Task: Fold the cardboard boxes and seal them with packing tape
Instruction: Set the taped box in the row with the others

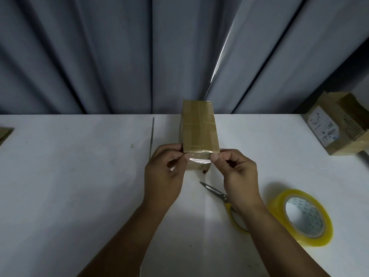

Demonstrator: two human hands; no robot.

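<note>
One closed cardboard box (199, 126) is seen on the white table (69, 176), near the middle, with its long side running away from the person and its top covered in tape. Two hands are in view. One strip of clear tape (199, 159) is stretched across the box's near end and is pinched at its left end by the left hand (165, 176) and at its right end by the right hand (237, 174), thumb against curled fingers in each case. One pair of yellow-handled scissors (214, 191) is laid just behind the right wrist, and one roll of yellowish tape (301, 216) is set flat to their right. One open carton (339, 136) of flattened cardboard, too tightly stacked to be counted, is placed at the table's far right, and one cardboard scrap (5, 133) is visible at the left edge.
</note>
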